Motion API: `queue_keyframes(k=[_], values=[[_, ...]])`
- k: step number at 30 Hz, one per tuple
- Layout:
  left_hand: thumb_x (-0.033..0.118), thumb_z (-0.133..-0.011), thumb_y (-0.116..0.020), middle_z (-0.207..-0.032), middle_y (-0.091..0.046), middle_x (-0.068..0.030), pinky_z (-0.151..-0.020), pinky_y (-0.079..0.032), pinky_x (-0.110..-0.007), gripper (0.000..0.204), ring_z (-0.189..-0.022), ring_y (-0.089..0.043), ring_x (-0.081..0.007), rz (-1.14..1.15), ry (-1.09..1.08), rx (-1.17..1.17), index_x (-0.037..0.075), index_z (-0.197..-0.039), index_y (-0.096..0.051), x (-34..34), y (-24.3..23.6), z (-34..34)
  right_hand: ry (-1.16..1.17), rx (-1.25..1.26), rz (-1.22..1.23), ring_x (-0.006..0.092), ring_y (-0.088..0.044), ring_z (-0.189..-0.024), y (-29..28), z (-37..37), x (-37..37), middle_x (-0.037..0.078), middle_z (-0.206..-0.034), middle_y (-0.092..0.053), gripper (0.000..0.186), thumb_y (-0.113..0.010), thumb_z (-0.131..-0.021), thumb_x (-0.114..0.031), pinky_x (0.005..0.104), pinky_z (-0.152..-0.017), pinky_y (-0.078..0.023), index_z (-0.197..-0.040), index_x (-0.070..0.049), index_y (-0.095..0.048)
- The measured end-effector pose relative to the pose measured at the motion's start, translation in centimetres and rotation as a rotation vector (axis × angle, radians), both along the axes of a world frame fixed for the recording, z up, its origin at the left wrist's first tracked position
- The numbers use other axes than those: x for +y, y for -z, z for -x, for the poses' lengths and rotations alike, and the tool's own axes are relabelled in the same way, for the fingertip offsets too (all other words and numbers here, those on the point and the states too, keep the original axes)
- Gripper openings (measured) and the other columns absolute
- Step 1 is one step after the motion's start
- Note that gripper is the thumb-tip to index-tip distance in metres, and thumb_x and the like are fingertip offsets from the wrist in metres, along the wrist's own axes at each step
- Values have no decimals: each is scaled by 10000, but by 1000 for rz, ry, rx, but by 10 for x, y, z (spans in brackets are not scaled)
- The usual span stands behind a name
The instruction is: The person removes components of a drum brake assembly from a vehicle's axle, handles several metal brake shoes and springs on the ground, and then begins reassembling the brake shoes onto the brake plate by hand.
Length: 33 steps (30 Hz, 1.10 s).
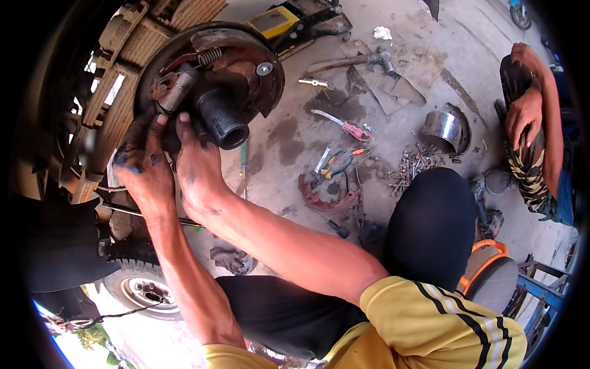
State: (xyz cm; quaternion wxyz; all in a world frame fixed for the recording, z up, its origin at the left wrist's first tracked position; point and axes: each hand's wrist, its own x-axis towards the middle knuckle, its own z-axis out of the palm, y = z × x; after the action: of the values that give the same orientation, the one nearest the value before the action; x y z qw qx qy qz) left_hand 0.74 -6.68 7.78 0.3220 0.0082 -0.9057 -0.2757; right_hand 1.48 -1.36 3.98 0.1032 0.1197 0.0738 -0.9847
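A rusty brake assembly fills the upper left, with a coil spring, a grey cylindrical part and a dark protruding spindle tube. My left hand, smudged black, has its fingertips at the lower end of the cylindrical part, fingers bent. My right hand is beside it, just left of the spindle tube, thumb raised against the same underside and other fingers curled out of sight. What the two hands pinch there is hidden.
Slatted metal structure, tyre, jack, hammer, knife, pliers, curved shoe, bolts, metal cylinder, orange-framed stool. A co-worker's hands rest near their camouflage-clad leg at right.
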Motion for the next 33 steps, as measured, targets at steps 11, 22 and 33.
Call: queue_keyframes(k=[11, 22, 33], values=[[84, -931, -713, -974, -744, -81, -816, -524, -274, 226, -865, -636, -111, -273, -34, -64, -43, -1118, -729, 6, -1, -3, 0, -37, 269, 61, -586, -930, 2, 6, -11, -13, -1074, -641, 209, -558, -1054, -247, 255, -818, -478, -1188, -96, -612], [50, -912, -728, -909, -732, -62, -696, -489, -210, 232, -769, -604, -78, -236, 9, -46, -58, -1117, -716, 2, -2, 0, 53, -122, 448, 54, -514, -771, -2, 10, -13, -42, -921, -589, 130, -571, -1039, -241, 232, -666, -432, -1054, -115, -601], [127, -902, -757, -924, -734, -71, -773, -507, -254, 248, -816, -636, -121, -298, -12, -31, -42, -1082, -729, 0, -1, 1, -4, 30, 298, 63, -479, -728, 26, -1, -2, -56, -899, -580, 192, -724, -951, -262, 259, -674, -431, -1038, -128, -618]])
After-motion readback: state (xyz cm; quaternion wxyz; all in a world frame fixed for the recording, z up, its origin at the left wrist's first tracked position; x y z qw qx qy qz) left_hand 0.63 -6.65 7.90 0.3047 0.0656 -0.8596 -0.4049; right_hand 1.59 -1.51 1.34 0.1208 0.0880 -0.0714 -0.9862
